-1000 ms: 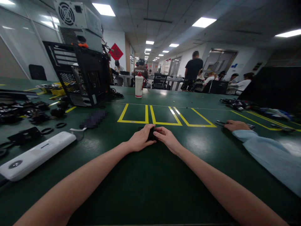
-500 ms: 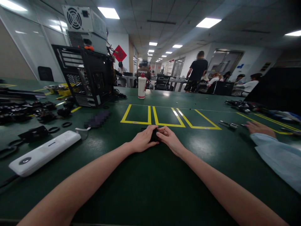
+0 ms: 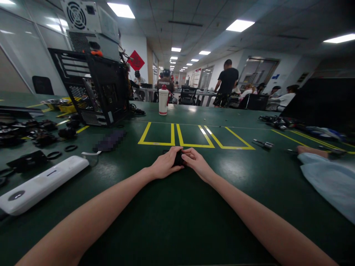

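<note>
Both my arms stretch forward over the dark green table (image 3: 177, 214). My left hand (image 3: 165, 163) and my right hand (image 3: 196, 162) meet in the middle, fingers closed around a small black object (image 3: 178, 158) held between them on the table surface. Most of that object is hidden by my fingers. Just beyond my hands lie yellow taped rectangles (image 3: 194, 135).
A white power strip (image 3: 41, 183) lies at the left, with black rings and parts (image 3: 41, 136) behind it. A black computer case (image 3: 94, 88) stands at the back left, a white bottle (image 3: 163, 100) beyond. A co-worker's sleeve (image 3: 327, 177) and a metal tool (image 3: 263, 143) are at the right.
My hands stay together on the black object. The co-worker's hand at the right has drawn back rightward, away from the metal tool on the table.
</note>
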A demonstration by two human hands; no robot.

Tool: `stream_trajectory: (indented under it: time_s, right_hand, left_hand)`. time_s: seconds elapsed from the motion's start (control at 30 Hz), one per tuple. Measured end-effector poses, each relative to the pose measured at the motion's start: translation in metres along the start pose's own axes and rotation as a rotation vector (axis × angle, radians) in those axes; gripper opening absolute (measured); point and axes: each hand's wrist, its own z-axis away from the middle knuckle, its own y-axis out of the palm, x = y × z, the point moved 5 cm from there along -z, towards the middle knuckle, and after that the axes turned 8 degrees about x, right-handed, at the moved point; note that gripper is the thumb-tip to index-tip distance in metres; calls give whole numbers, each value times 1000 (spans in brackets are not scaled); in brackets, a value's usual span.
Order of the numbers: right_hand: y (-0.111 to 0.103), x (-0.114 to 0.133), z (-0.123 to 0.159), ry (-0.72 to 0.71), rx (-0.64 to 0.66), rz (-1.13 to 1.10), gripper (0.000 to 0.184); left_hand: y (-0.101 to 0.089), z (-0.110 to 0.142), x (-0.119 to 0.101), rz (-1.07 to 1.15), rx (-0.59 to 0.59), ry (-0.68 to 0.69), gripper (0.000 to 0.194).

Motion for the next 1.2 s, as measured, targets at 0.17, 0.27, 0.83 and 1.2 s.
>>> stream_trajectory:
  time_s: [0.17,0.27,0.83,1.2]
  right_hand:
    - [0,-1,-2,34,4,30,29]
    - [3,5,1,-15,58,1,27]
    - [3,2,-4,-59,28,18,28]
    - [3,7,-3,-97,2,44,23]
  left_hand:
    - [-1,0,-1,7,27,-20,61]
    - [-1,1,-1,15,27,-20,60]
    - [0,0,1,-15,-19,-35,59]
    - [0,1,5,-33,-23,-65,60]
